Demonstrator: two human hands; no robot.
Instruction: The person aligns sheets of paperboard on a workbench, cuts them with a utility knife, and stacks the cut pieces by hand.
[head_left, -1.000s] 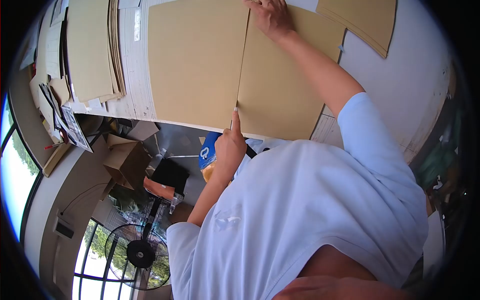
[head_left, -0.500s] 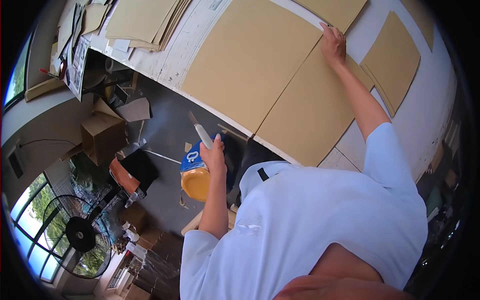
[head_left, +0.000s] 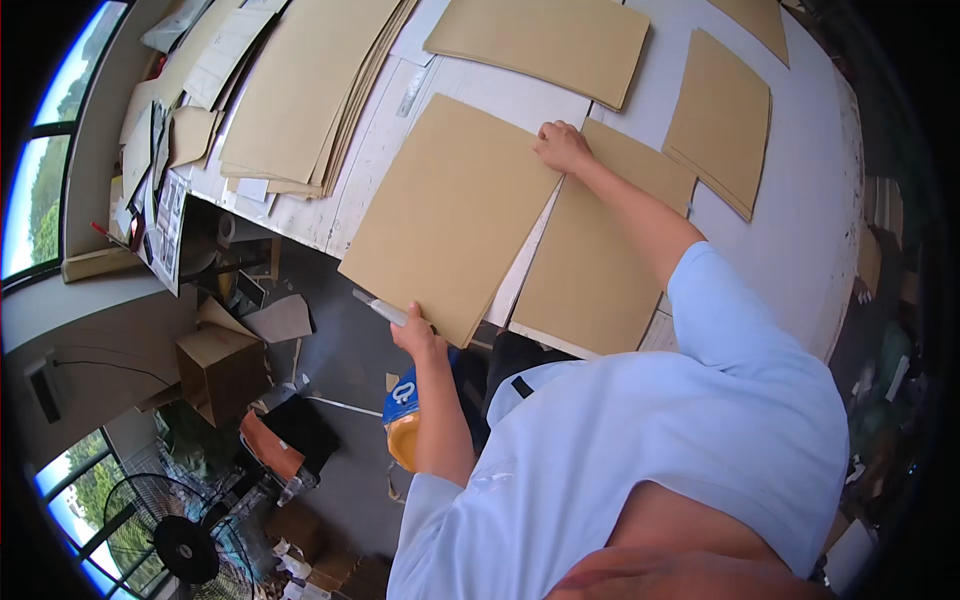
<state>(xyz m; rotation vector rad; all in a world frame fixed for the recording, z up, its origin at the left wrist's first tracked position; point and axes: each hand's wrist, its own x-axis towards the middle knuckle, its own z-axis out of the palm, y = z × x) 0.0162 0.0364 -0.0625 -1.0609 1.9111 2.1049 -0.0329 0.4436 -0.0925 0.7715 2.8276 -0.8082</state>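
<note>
My left hand (head_left: 415, 333) is closed around a white-handled utility knife (head_left: 384, 308), whose tip points up and left. Its thumb also touches the near edge of a large brown cardboard sheet (head_left: 450, 210). At the sheet's far right corner my right hand (head_left: 563, 148) is closed, gripping it; its fingertips are partly hidden. This sheet lies at an angle, its near edge reaching past the white table's edge. Beside it, under my right forearm, a second brown cardboard piece (head_left: 590, 265) lies flat, with a narrow wedge of table showing between them.
The white table (head_left: 800, 150) carries a cardboard stack (head_left: 310, 90) on the left, another stack (head_left: 545, 45) behind and smaller sheets (head_left: 720, 120) to the right. Below are a blue-and-yellow container (head_left: 402, 430), a cardboard box (head_left: 222, 370) and a black fan (head_left: 186, 550).
The large sheet has turned and shifted towards me and left, parting from the piece beside it. My left hand has risen to its near edge with the knife. My right hand has come nearer.
</note>
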